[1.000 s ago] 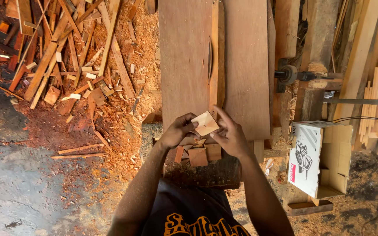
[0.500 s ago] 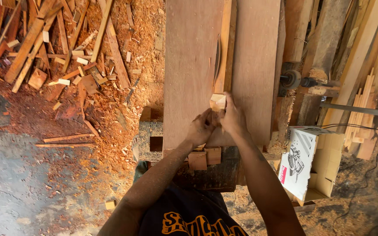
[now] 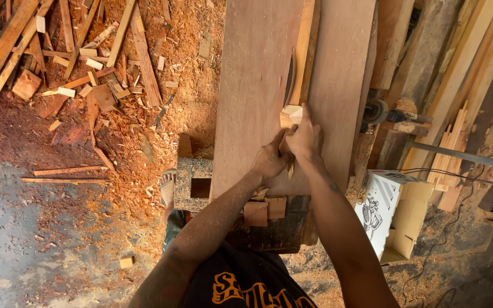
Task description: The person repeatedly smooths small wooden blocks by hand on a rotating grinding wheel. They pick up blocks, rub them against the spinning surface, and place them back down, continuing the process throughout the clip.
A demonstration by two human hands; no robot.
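A: Entry, head view. Where is the small pale wooden block (image 3: 291,114)?

B: On the flat reddish-brown wooden counter (image 3: 252,85), at the near end of the curved grey saw blade (image 3: 289,80) standing in the counter's slot. A long pale timber strip (image 3: 304,51) lies along the slot just right of the blade.

A: Hands?

B: Both pressed together directly behind the block. Right hand (image 3: 304,137) clenched over the block's near end, fingers touching it. Left hand (image 3: 269,159) curled against the right, just to its left; whether it touches the block itself, cannot tell.

A: Surroundings?

B: Two small reddish wood squares (image 3: 265,211) below the counter's near edge. Grey hollow concrete block (image 3: 193,182) to the left. White printed cardboard box (image 3: 386,208) to the right. Sawdust and offcuts (image 3: 87,85) on the floor.
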